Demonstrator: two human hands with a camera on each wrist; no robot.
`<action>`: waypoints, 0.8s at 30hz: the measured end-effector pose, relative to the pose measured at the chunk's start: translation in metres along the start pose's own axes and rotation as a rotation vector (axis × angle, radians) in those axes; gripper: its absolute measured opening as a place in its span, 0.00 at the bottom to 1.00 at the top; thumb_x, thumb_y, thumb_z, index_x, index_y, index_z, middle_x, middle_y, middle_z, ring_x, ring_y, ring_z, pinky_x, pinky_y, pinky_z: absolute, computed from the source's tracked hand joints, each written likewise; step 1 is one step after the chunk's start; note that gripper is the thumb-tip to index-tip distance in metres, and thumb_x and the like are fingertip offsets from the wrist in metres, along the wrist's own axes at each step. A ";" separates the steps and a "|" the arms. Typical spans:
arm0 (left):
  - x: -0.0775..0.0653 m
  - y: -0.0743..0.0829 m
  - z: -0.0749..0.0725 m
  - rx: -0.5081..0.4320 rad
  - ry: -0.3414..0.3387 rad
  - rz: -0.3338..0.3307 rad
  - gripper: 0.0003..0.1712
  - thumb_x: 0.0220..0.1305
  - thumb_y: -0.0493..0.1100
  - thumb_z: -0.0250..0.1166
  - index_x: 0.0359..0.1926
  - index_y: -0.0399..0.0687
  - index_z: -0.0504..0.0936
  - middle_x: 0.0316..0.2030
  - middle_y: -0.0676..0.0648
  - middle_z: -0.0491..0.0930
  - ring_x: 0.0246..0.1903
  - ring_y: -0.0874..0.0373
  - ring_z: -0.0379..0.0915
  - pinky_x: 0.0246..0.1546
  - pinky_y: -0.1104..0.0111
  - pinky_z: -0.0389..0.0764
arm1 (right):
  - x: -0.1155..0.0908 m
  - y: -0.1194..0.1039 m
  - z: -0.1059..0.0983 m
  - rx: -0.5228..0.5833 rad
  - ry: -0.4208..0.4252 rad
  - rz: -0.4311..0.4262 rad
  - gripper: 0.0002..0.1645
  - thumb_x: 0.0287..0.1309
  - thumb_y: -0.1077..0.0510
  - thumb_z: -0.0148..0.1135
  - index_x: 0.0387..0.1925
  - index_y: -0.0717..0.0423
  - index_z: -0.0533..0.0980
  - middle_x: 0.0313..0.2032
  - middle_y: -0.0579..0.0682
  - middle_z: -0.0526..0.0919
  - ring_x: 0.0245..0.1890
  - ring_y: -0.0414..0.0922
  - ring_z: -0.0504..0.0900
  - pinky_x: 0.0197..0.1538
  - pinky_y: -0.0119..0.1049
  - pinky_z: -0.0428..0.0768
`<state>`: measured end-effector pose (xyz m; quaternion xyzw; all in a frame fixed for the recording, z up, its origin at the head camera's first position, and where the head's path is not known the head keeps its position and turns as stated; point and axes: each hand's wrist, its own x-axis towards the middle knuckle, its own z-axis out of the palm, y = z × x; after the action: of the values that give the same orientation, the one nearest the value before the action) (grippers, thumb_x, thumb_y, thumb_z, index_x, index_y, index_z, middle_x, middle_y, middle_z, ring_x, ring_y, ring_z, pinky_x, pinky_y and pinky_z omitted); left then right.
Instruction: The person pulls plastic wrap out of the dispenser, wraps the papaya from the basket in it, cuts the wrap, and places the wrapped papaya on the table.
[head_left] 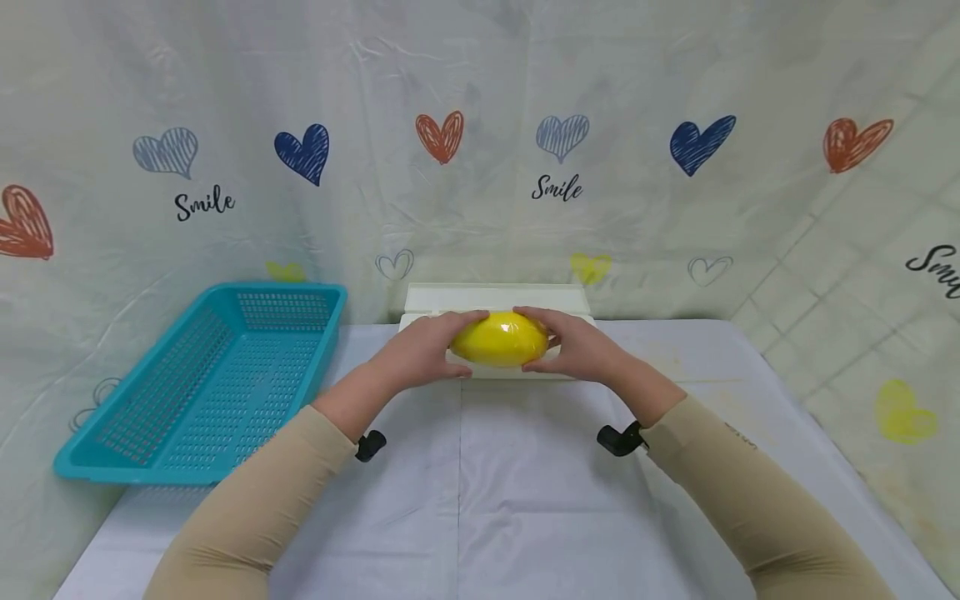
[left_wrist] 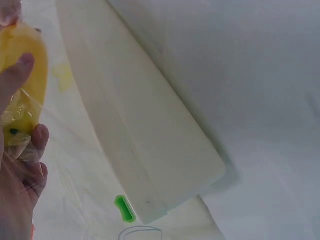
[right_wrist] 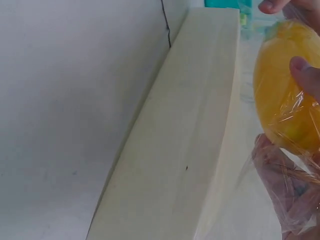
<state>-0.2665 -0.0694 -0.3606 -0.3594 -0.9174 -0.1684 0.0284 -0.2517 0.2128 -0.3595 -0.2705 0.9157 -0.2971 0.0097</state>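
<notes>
A glossy yellow oval fruit [head_left: 501, 340], its exact kind unclear, is held up between both hands in front of a long white box [head_left: 495, 297]. My left hand [head_left: 426, 350] grips its left end, thumb below and fingers above. At the other end my right hand [head_left: 581, 345] grips it the same way. Clear plastic film clings to the fruit [left_wrist: 31, 95] in the left wrist view. Over in the right wrist view, the film is stretched and bunched around the fruit's lower end, by the fingers [right_wrist: 280, 175]. The white box [right_wrist: 175, 135] lies beside the hands there.
A turquoise perforated basket [head_left: 318, 354] stands at the left of the table, close to the left forearm. White cloth [head_left: 525, 500] covers the table. Behind it hangs a pale sheet [head_left: 487, 225] printed with hearts and words.
</notes>
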 end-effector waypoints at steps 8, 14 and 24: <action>0.004 -0.003 -0.012 0.006 -0.005 0.013 0.47 0.60 0.45 0.73 0.76 0.65 0.58 0.61 0.52 0.75 0.57 0.55 0.73 0.58 0.61 0.76 | 0.007 -0.005 -0.009 0.095 -0.010 0.088 0.54 0.49 0.49 0.79 0.74 0.36 0.60 0.66 0.49 0.70 0.54 0.52 0.81 0.54 0.48 0.81; 0.011 -0.005 -0.020 0.020 0.019 -0.003 0.48 0.60 0.48 0.73 0.75 0.72 0.57 0.58 0.51 0.77 0.55 0.54 0.73 0.56 0.62 0.77 | 0.010 -0.003 -0.019 0.158 0.010 0.110 0.50 0.49 0.48 0.78 0.72 0.34 0.63 0.68 0.49 0.68 0.58 0.54 0.79 0.54 0.45 0.81; 0.020 -0.007 -0.037 0.021 0.052 0.017 0.47 0.61 0.49 0.72 0.75 0.71 0.57 0.58 0.51 0.78 0.55 0.53 0.73 0.58 0.61 0.76 | 0.018 -0.010 -0.036 0.169 0.030 0.113 0.50 0.50 0.45 0.77 0.73 0.31 0.62 0.69 0.49 0.67 0.59 0.55 0.77 0.57 0.47 0.79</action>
<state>-0.2879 -0.0735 -0.3242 -0.3625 -0.9149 -0.1681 0.0575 -0.2686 0.2159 -0.3220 -0.2122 0.9012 -0.3763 0.0354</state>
